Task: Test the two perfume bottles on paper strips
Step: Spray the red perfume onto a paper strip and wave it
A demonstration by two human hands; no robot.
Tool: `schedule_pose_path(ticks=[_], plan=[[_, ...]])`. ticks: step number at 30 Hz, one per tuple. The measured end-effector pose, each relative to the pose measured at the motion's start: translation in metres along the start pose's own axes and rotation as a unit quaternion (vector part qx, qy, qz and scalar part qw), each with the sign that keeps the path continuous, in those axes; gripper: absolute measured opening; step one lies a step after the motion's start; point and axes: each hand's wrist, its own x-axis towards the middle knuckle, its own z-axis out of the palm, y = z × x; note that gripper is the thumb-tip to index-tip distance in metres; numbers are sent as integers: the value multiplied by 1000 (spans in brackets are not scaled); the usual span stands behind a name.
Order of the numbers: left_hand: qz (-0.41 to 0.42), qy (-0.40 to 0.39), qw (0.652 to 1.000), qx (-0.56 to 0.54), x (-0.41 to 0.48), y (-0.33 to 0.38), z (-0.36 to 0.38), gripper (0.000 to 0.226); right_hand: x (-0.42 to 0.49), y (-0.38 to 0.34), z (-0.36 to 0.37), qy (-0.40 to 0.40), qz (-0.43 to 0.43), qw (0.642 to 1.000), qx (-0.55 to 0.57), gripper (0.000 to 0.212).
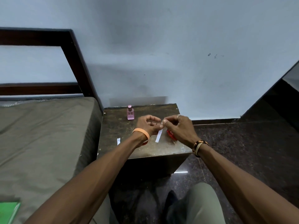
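Left hand (149,122) and right hand (179,125) both pinch the top of one paper strip (158,136) over the table (161,151) — the pink perfume bottle (130,114) stands capped behind, so testing looks barely begun.

Dark table (161,149); pink bottle (130,114) rear L; short paper strip (118,141) front L.

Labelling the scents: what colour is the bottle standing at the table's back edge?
The bottle is pink, cap included; clearest in the head view.

Paper strip (158,136) in L hand (148,125) + R hand (180,126) pinch over table (113,128); pink bottle (130,113) behind.
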Motion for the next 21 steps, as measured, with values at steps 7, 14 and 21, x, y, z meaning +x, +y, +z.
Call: schedule_pose_path(ticks=[7,14,21], plan=[[45,15,998,30,-46,26,-31,24,-26,-49,3,-96,85,978,164,20],[54,19,998,24,-86,45,-57,26,-55,-96,5,-132,81,977,144,24],[60,188,980,-21,-99,60,-66,22,-64,-135,-21,-106,100,966,215,26]])
